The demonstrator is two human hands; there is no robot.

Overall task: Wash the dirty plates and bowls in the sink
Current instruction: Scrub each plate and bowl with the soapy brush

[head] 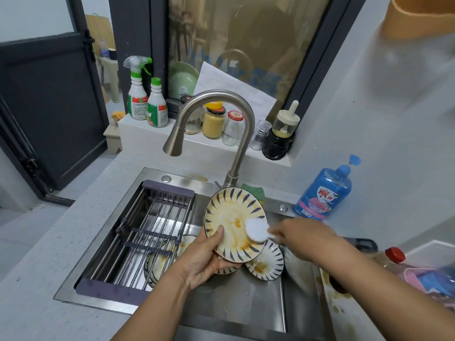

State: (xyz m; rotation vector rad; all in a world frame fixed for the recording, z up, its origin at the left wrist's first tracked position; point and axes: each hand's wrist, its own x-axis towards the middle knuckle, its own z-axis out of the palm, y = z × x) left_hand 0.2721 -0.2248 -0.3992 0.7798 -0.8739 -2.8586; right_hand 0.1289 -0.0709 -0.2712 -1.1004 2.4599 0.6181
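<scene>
Thumb on its face, the left hand (204, 257) grips the seven-o'clock rim of one striped plate (231, 212) tilted over the sink (246, 303), while the blurred right hand (302, 237) pinches one white scrubber (257, 230) against its four-o'clock edge, with at least three dirty dishes (267, 265) below and one detergent bottle (322, 193) at two o'clock.

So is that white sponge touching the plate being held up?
Touching. In the head view the white sponge, held by the right hand, lies against the stained face of the plate, no gap showing. The left hand grips its rim.
</scene>
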